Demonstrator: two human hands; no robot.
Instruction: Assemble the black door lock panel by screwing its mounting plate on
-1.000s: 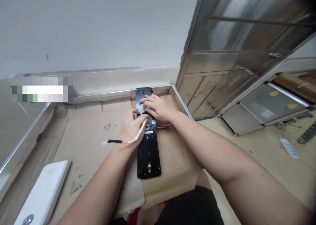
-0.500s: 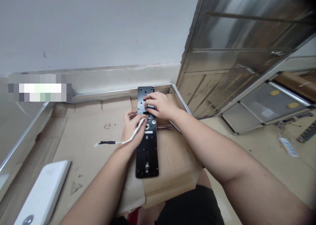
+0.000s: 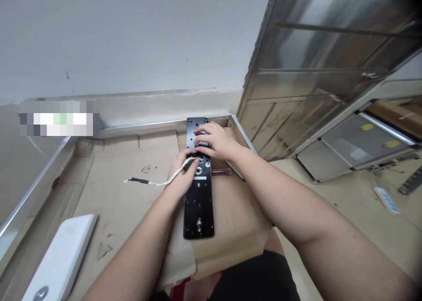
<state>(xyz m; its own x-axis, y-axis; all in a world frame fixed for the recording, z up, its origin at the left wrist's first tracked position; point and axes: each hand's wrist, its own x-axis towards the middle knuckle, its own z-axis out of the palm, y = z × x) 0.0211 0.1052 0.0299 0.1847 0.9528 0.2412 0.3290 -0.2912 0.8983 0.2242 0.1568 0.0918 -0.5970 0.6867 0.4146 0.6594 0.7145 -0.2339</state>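
Note:
A long black panel (image 3: 199, 208), drilled with holes and bearing a metal post near its lower end, lies lengthwise in front of me. From its middle a white cable (image 3: 160, 184) with a black sleeve runs out leftward over my left wrist. My left hand (image 3: 182, 171) is at the panel's left edge, thumb and forefinger closed around the cable's base. Farther up, my right hand (image 3: 216, 141) lies over the panel's right edge, fingers bent and gripping it. What sits under those fingertips is partly hidden. A reddish-brown bar (image 3: 221, 172) sticks out beneath the panel on the right.
Brown cardboard (image 3: 115, 195) lines the metal-edged worktop. A white panel (image 3: 61, 252) with a round dark spot lies at the left. Behind is a wall; to the right stand a metal door (image 3: 296, 85) and a grey cabinet (image 3: 356, 138), with a power strip (image 3: 386, 200) on the floor.
My left forefinger has come over the panel beside the cable, where it was farther back before. The cable's free end has swung left and up. My right hand stays on the panel, fingers slightly shifted.

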